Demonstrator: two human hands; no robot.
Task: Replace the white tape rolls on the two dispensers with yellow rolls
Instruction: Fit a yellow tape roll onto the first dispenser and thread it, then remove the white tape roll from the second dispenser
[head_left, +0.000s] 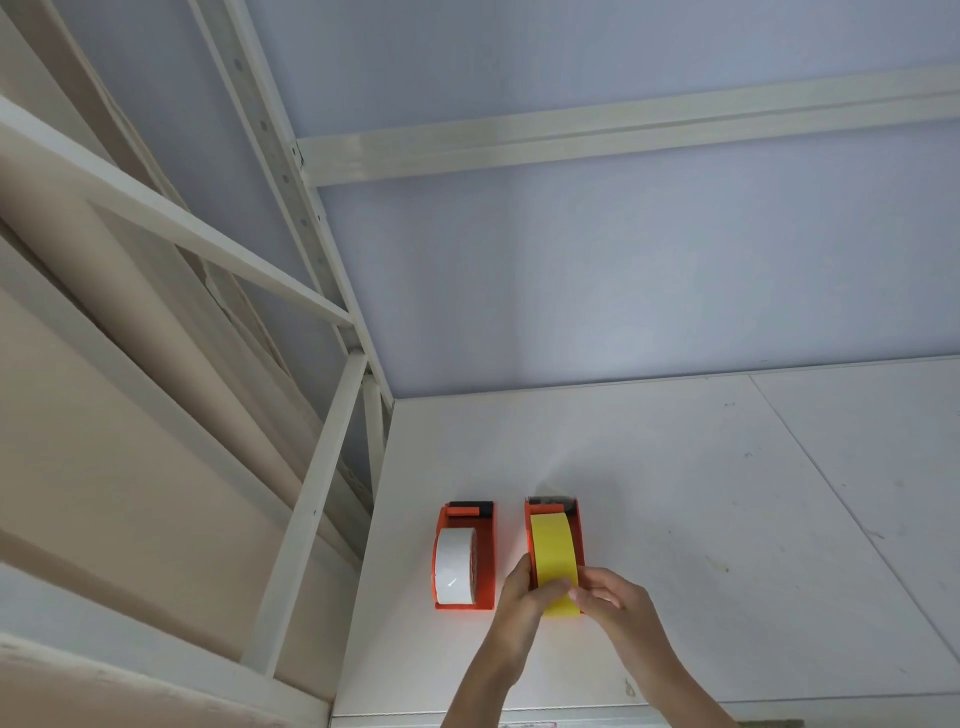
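Note:
Two orange tape dispensers stand side by side on a white table. The left dispenser (488, 561) holds a white tape roll (453, 566). In the right dispenser (578, 530) sits a yellow tape roll (554, 551). My left hand (524, 592) grips the near left side of the yellow roll. From the right, my right hand (613, 597) pinches the near end of the same roll, fingers meeting those of the left hand. The near end of the right dispenser is hidden behind both hands.
The white table (753, 519) meets a pale blue back wall (623, 286). A cream metal shelf frame (311, 493) runs along the table's left edge. The table's front edge lies just below my forearms.

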